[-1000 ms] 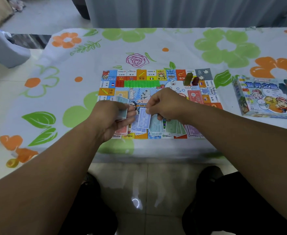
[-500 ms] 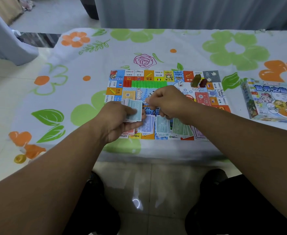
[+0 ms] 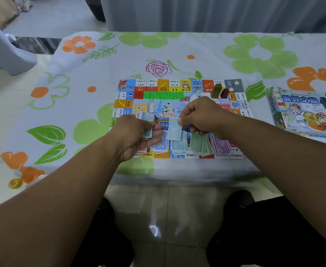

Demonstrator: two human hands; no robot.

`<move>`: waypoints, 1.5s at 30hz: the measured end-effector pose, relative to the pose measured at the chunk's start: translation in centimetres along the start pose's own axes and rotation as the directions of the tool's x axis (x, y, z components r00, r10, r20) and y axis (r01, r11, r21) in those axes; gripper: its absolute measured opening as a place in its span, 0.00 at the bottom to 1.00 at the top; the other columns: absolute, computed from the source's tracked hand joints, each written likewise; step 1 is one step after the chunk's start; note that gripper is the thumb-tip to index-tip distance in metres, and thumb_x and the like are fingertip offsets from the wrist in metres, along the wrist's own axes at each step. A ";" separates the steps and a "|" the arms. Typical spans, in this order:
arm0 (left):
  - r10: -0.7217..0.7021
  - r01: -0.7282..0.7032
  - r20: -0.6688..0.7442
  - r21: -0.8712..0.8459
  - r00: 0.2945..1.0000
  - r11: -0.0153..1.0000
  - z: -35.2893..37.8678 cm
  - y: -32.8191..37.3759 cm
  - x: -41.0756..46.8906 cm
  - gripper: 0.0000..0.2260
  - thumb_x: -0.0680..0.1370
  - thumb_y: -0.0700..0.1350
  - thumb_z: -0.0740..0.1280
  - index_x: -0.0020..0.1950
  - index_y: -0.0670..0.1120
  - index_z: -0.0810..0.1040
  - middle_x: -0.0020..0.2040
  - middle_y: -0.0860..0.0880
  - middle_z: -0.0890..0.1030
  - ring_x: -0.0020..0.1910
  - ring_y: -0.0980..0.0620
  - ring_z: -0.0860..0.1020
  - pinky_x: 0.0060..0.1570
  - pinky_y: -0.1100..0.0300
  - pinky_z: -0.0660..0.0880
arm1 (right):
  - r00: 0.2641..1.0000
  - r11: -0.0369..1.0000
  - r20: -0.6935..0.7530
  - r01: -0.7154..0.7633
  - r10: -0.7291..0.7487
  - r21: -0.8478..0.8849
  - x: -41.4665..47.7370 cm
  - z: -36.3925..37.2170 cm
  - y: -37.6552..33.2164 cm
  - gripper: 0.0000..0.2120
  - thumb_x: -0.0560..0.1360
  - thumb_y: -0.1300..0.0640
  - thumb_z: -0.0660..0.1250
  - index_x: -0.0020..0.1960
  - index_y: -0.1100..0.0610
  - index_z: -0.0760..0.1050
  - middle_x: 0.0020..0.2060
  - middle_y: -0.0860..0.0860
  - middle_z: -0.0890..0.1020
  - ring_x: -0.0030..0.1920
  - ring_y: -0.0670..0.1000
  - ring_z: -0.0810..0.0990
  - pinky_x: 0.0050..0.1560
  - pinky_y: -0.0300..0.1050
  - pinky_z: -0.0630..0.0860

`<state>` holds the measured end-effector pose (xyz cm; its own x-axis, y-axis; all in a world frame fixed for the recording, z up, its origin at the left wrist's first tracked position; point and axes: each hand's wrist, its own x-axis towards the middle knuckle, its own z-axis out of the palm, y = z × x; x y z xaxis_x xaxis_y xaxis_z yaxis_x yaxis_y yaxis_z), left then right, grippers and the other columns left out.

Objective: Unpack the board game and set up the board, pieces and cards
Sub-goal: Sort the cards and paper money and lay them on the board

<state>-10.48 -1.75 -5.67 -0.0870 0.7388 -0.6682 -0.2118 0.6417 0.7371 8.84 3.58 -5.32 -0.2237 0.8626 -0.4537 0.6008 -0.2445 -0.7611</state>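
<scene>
While curtains (image 3: 196,14) hang behind, floral tablecloth (image 3: 206,60) bears the board (image 3: 152,110).

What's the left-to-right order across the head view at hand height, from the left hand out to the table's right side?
The left hand gripping a stack of notes → teal note → right hand pinching that note → game box.

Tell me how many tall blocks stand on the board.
2: an olive block near the far right corner of the board, a dark red block just right of it. More may be hidden.
</scene>
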 end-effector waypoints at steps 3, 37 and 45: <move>-0.009 0.009 0.003 0.007 1.000 1.000 0.3 0.0 0.1 0.08 0.81 0.35 0.64 0.59 0.35 0.78 0.47 0.40 0.85 0.42 0.46 0.86 0.38 0.53 0.83 | 0.999 0.998 0.035 -0.034 0.036 -0.050 0.0 -0.6 0.9 0.05 0.75 0.63 0.74 0.48 0.65 0.81 0.34 0.56 0.83 0.27 0.47 0.77 0.26 0.39 0.70; 0.007 -0.006 -0.018 0.032 1.000 0.999 0.8 -0.2 0.1 0.05 0.80 0.35 0.64 0.52 0.35 0.79 0.48 0.38 0.86 0.47 0.44 0.86 0.45 0.49 0.84 | 0.998 0.997 0.062 0.012 -0.007 -0.071 -0.1 -0.1 0.9 0.07 0.75 0.60 0.75 0.47 0.64 0.81 0.30 0.55 0.81 0.26 0.47 0.77 0.25 0.38 0.68; -0.026 0.026 0.060 0.000 0.998 1.000 1.2 -0.2 -0.3 0.11 0.81 0.34 0.57 0.60 0.38 0.75 0.48 0.39 0.86 0.48 0.43 0.86 0.47 0.47 0.83 | 0.998 0.989 0.037 -0.043 0.049 -0.139 0.0 0.2 0.8 0.06 0.73 0.62 0.76 0.47 0.64 0.82 0.37 0.57 0.81 0.33 0.52 0.77 0.30 0.40 0.71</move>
<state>-9.26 -1.88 -5.49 -0.0233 0.7327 -0.6802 -0.2137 0.6610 0.7193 9.21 3.25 -6.02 -0.2220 0.8329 -0.5070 0.7105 -0.2179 -0.6691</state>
